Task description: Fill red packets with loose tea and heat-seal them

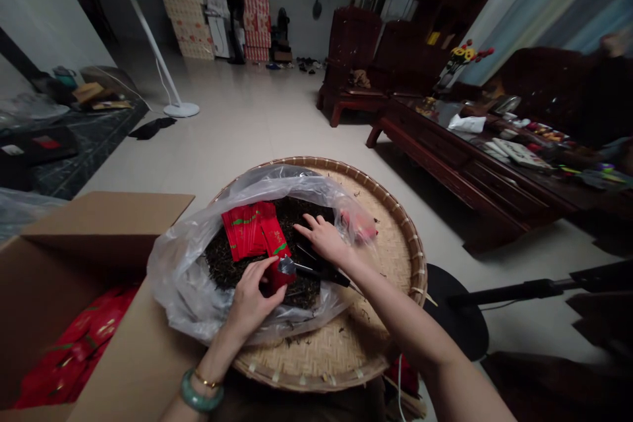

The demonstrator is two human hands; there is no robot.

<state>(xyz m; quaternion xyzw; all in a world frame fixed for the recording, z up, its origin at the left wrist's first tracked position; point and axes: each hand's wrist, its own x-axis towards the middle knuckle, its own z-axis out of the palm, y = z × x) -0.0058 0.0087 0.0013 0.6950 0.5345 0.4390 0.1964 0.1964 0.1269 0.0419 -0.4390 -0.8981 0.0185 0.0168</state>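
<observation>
My left hand [254, 293] grips a small red packet [280, 273] with its silvery mouth open and facing up. Fingers apart, my right hand [324, 237] reaches over dark dried leaves that look like tea [291, 211]. The leaves fill a clear plastic bag [182, 270] with its mouth spread wide. On the leaves lies a fanned stack of red packets [247, 231] with green and gold marks. A dark tool with a black handle [339, 277] lies below my right hand; its kind is unclear. Everything rests on a round woven bamboo tray [395, 237].
At left stands an open cardboard box [113, 224] with red packets [74, 349] inside. A black round base [457, 310] with a pole is right of the tray. Farther off are a wooden table [465, 178] full of items and a white standing fan [155, 46].
</observation>
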